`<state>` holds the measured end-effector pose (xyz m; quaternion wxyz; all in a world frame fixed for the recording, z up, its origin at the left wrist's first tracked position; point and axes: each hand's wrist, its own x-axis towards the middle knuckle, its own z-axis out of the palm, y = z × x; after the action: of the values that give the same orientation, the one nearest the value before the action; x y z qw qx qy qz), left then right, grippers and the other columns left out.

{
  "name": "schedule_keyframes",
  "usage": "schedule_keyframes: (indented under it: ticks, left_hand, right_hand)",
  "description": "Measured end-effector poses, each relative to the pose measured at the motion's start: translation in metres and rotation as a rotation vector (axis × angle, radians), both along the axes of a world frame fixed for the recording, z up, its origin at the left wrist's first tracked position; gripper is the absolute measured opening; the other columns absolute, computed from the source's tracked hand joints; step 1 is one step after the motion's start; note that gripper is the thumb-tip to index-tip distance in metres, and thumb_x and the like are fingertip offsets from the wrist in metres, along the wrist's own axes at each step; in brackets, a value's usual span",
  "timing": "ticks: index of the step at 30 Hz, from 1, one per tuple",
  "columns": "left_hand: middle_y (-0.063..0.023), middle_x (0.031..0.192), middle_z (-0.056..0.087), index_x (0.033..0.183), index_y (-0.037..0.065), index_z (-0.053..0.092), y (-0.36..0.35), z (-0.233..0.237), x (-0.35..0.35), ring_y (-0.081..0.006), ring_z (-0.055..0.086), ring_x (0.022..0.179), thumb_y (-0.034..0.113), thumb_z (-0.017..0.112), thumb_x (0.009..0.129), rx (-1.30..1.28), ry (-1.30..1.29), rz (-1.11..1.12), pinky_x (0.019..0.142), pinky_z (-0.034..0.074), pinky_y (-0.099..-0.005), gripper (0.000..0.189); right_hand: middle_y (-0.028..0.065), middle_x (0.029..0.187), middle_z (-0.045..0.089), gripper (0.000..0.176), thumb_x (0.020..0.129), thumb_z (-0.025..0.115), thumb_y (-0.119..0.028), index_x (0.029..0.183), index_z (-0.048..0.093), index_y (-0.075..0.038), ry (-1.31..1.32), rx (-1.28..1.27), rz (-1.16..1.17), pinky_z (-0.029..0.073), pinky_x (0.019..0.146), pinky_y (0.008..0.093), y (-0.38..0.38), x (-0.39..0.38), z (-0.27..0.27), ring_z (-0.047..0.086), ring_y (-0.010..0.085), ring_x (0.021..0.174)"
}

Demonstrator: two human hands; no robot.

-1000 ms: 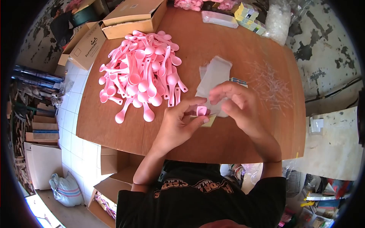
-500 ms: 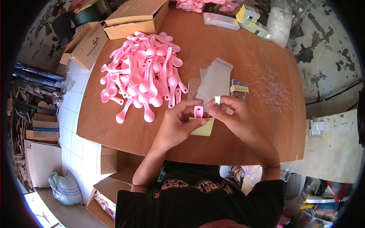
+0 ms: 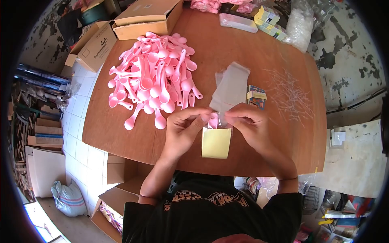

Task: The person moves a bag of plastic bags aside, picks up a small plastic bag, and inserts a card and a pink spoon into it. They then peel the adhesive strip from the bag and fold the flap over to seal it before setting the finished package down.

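Between my hands, a small clear plastic bag (image 3: 222,119) is held by its upper edge. Inside it are a pale yellow card (image 3: 216,144), which hangs toward me, and a pink spoon (image 3: 212,120) whose handle end shows above the card. My left hand (image 3: 182,131) pinches the left corner of the bag. My right hand (image 3: 250,124) pinches the right corner. Just beyond the hands lie a stack of clear plastic bags (image 3: 231,87) and a small blue and yellow box (image 3: 256,97). A heap of pink spoons (image 3: 156,77) rests to the left.
Thin clear strips (image 3: 289,95) are scattered on the right of the brown table (image 3: 121,139). At the back are a cardboard box (image 3: 144,18), a clear-wrapped pack (image 3: 238,22), yellow cartons (image 3: 267,22) and a plastic roll (image 3: 300,30). An open carton (image 3: 95,48) stands at the left.
The yellow card now hangs lower and shows more of its face. A small white strip at my right fingers is no longer visible. Both hands now pinch the bag's top edge.
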<state>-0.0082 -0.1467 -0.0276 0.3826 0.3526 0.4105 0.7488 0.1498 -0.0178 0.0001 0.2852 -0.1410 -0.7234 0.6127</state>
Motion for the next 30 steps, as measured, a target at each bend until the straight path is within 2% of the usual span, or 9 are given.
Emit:
schedule_keyframes:
  ticks: [4,6,10,12,22,26,28,29,30]
  left_hand:
    - [-0.0118,0.099,0.070,0.103,-0.004,0.067,-0.005,0.003,-0.005,-0.0169,0.066,0.094,-0.005,0.053,0.092,0.029,0.048,-0.010,0.085,0.052,-0.0282,0.017]
    - [-0.0078,0.094,0.070,0.098,0.000,0.068,-0.005,0.005,-0.006,-0.0054,0.059,0.072,-0.002,0.055,0.092,0.033,0.140,0.033,0.063,0.046,-0.0187,0.014]
    - [-0.0066,0.091,0.070,0.094,0.000,0.068,-0.008,0.004,-0.007,-0.0028,0.054,0.065,-0.003,0.053,0.092,0.030,0.145,0.030,0.055,0.041,-0.0176,0.015]
    - [-0.0108,0.097,0.070,0.096,-0.003,0.067,-0.011,0.002,-0.010,-0.0158,0.066,0.090,-0.008,0.048,0.092,0.040,0.117,-0.036,0.082,0.051,-0.0275,0.019]
    - [-0.0141,0.097,0.067,0.095,-0.005,0.059,-0.014,-0.002,-0.017,-0.0175,0.065,0.092,0.004,0.058,0.092,0.124,-0.094,-0.090,0.080,0.052,-0.0299,0.009]
    - [-0.0139,0.105,0.064,0.114,-0.004,0.051,-0.009,-0.002,-0.015,-0.0188,0.062,0.101,0.017,0.072,0.086,0.097,-0.057,-0.116,0.084,0.053,-0.0315,0.040]
    - [-0.0158,0.106,0.064,0.117,-0.003,0.049,-0.005,0.005,-0.010,-0.0192,0.065,0.092,0.040,0.075,0.082,0.077,-0.055,-0.118,0.080,0.053,-0.0298,0.061]
    - [-0.0123,0.106,0.065,0.122,-0.002,0.050,-0.005,0.001,-0.011,-0.0162,0.062,0.101,0.014,0.074,0.084,0.122,-0.094,-0.178,0.082,0.053,-0.0294,0.048]
    - [-0.0123,0.106,0.065,0.122,-0.002,0.050,-0.005,0.002,-0.011,-0.0162,0.062,0.101,0.014,0.074,0.084,0.121,-0.095,-0.175,0.082,0.053,-0.0294,0.048]
  right_hand:
    - [0.0094,0.095,0.066,0.017,0.085,0.059,0.010,0.096,0.070,0.002,0.145,0.100,0.111,0.049,0.071,0.0234,0.007,-0.001,0.000,0.063,0.0124,0.086]
    - [0.0098,0.095,0.066,0.021,0.084,0.057,0.013,0.096,0.070,0.001,0.114,0.077,0.119,0.049,0.071,0.0231,0.005,0.001,0.006,0.063,0.0127,0.086]
    - [0.0112,0.096,0.066,0.026,0.082,0.052,0.015,0.095,0.070,0.002,0.078,0.085,0.128,0.049,0.070,0.0239,0.005,0.001,0.009,0.063,0.0137,0.085]
    - [0.0117,0.097,0.066,0.023,0.083,0.053,0.013,0.095,0.069,0.002,0.061,0.161,0.135,0.048,0.070,0.0244,0.008,0.002,0.009,0.063,0.0139,0.085]
    - [0.0113,0.095,0.063,0.018,0.081,0.069,0.005,0.098,0.066,0.003,0.171,-0.010,0.055,0.055,0.069,0.0243,-0.009,-0.004,0.017,0.064,0.0130,0.083]
    - [0.0103,0.095,0.061,0.022,0.077,0.075,0.002,0.097,0.065,0.003,0.104,0.086,0.064,0.058,0.068,0.0227,-0.006,-0.004,0.019,0.064,0.0122,0.084]
    - [0.0102,0.096,0.061,0.023,0.076,0.076,0.002,0.097,0.065,0.003,0.089,0.116,0.039,0.057,0.066,0.0225,-0.007,-0.006,0.016,0.064,0.0126,0.083]
    - [0.0102,0.096,0.061,0.023,0.076,0.076,0.002,0.097,0.065,0.003,0.088,0.116,0.041,0.057,0.066,0.0225,-0.007,-0.008,0.016,0.064,0.0126,0.083]
    - [0.0101,0.095,0.061,0.023,0.076,0.076,0.003,0.097,0.065,0.003,0.103,0.111,0.038,0.057,0.066,0.0226,-0.008,-0.009,0.015,0.064,0.0125,0.083]
